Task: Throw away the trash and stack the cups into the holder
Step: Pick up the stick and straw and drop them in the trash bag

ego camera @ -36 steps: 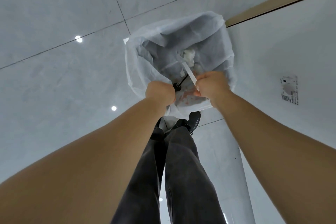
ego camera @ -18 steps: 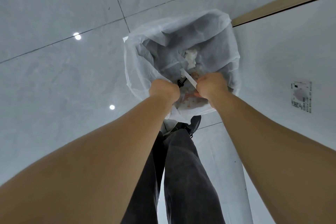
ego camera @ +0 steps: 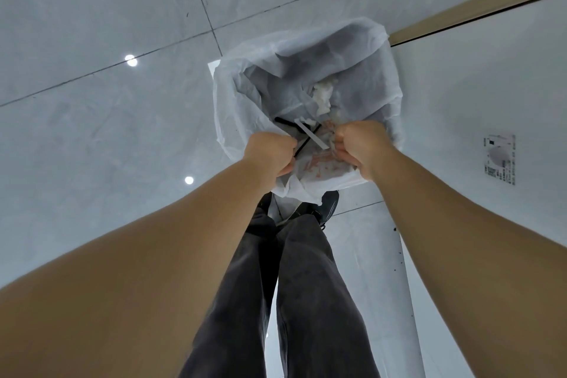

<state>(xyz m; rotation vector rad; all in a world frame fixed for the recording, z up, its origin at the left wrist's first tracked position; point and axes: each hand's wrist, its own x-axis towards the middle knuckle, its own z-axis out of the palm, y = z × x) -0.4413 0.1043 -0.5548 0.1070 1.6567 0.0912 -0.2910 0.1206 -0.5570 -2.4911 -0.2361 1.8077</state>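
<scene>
Head view: two fists are held over the near rim of a lined trash bin (ego camera: 306, 70) on a grey tiled floor (ego camera: 92, 132).

The left hand (ego camera: 270, 153) is curled closed with its fingers pressed together around the end of a thin black stick (ego camera: 302, 144), which juts out toward the bin's middle. The right hand (ego camera: 362, 144) is likewise clenched, with crumpled white and orange-printed paper (ego camera: 322, 169) seen just below and beside its fingers; whether it is pinched cannot be told. A white strip (ego camera: 313, 139) is seen crossing the black stick between the hands. Crumpled white tissue (ego camera: 323, 95) is seen deeper in the bin, toward its far side. Dark trousers (ego camera: 291, 285) are seen below.
</scene>
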